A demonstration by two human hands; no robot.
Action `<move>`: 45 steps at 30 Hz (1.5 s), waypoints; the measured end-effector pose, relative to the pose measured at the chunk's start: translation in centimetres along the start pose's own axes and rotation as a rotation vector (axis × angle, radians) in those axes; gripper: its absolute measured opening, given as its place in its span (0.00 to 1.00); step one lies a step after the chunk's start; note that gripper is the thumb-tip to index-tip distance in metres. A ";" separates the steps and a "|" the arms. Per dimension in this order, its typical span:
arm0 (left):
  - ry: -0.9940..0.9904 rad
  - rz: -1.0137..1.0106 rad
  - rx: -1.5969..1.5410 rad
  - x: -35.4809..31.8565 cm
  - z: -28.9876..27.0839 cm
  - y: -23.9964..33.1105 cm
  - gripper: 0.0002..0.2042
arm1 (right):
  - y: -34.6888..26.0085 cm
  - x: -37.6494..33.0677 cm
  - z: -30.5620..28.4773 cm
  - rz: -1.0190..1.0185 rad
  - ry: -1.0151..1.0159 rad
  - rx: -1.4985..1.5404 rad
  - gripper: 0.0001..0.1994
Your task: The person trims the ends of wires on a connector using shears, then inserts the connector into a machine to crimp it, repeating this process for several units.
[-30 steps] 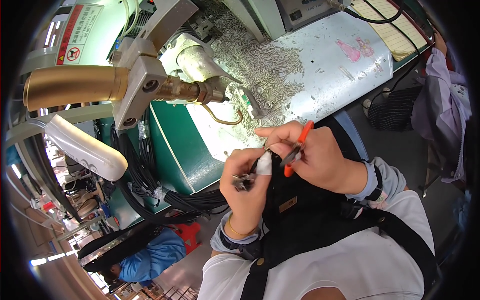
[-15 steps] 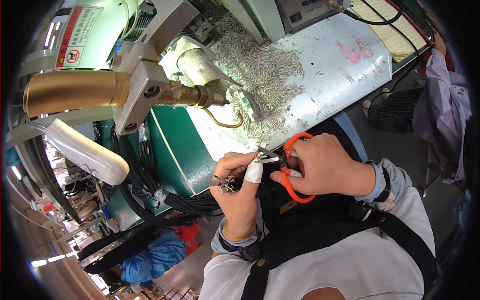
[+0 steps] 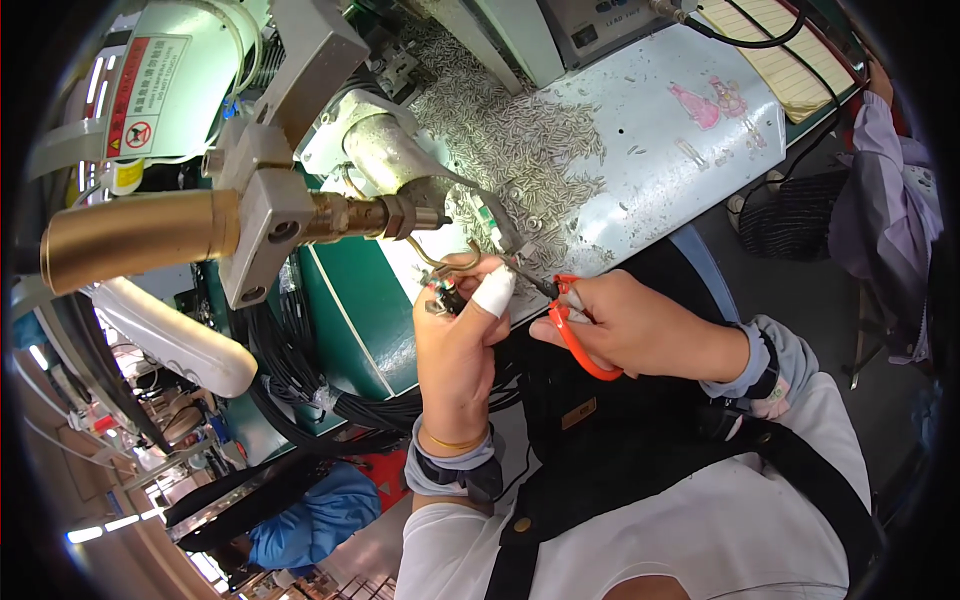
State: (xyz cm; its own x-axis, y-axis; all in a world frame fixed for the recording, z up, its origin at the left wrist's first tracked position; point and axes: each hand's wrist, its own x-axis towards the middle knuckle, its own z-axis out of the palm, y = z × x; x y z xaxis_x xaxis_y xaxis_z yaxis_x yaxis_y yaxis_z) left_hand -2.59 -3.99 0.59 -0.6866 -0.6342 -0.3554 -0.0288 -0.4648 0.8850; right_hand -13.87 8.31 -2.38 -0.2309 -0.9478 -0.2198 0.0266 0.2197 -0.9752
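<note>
My left hand (image 3: 455, 345) is closed, its fingers curled round small metal connectors (image 3: 445, 293). White tape (image 3: 494, 290) wraps the thumb. It is raised beside a curved brass tube (image 3: 465, 258), under the metal tip of a gold-handled machine head (image 3: 430, 219). In my right hand (image 3: 640, 330) are orange-handled cutting pliers (image 3: 585, 345), gripped with the handles squeezed nearer together. Their dark jaws point up and left to the tip of the taped thumb. What lies between the jaws is too small to make out.
Many small silvery metal pieces (image 3: 530, 150) cover the white worktop (image 3: 660, 150). Behind stands a grey control box (image 3: 610, 30), with a lined notebook (image 3: 775, 60) at the far right. Black cables (image 3: 285, 345) lie bundled on the left. A person in a pale sleeve (image 3: 880, 190) is at right.
My left hand has moved up and slightly left, closer to the machine tip. My right hand has shifted slightly left with the pliers, whose handles have come closer together. The view has shifted slightly.
</note>
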 end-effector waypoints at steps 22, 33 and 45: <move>0.033 0.014 -0.062 2.8 -0.9 0.1 0.05 | -0.9 1.4 -0.4 -0.034 0.249 0.385 0.09; -0.041 -0.095 0.006 4.2 -2.1 1.1 0.08 | -2.2 5.8 -1.7 -0.054 0.286 0.173 0.05; 0.001 -0.013 0.102 3.5 -1.8 1.1 0.16 | -1.4 6.1 -1.3 -0.208 0.426 -0.073 0.08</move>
State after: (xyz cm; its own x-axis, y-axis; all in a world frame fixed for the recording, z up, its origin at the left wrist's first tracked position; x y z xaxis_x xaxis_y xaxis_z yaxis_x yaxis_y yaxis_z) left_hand -3.74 -7.83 -0.24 -0.6850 -0.6291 -0.3675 -0.1113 -0.4081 0.9061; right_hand -16.56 2.54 -2.34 -0.6028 -0.7975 0.0244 -0.1270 0.0657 -0.9897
